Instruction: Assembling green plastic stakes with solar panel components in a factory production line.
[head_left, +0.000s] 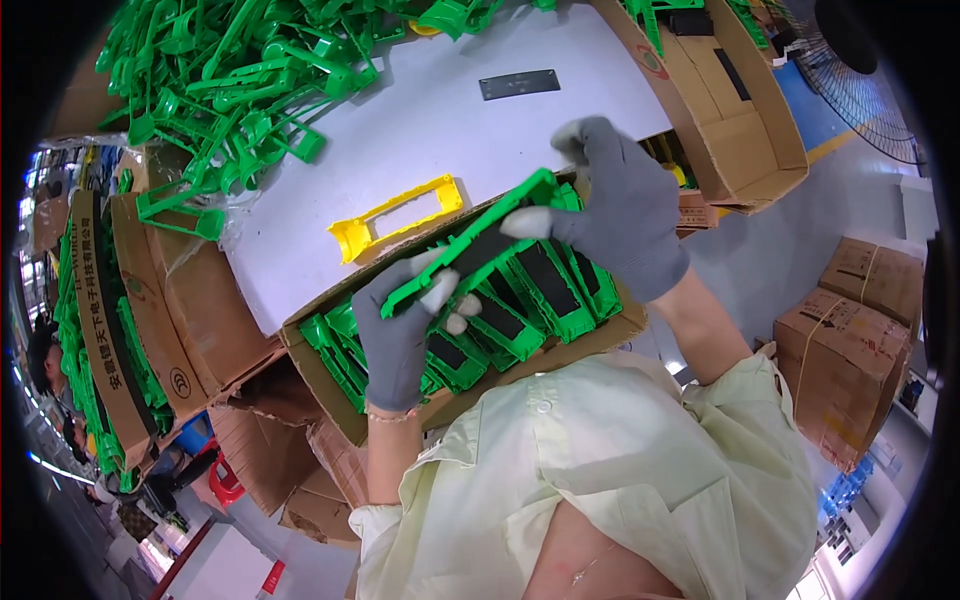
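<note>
A green plastic frame with a black panel inside it is held at a slant between my gloved hands. My left hand is closed around its lower left end, with pale fingertips curled over the edge. At the upper right end, the thumb of my right hand presses across the frame, while the index finger is raised away from it. What the other right fingers do is hidden. Below lies an open cardboard box holding several green frames with black panels in them.
A yellow frame and a loose black panel lie on the white table. Green frames are heaped at the far left. Cardboard boxes stand at the right and left. A fan is at the far right.
</note>
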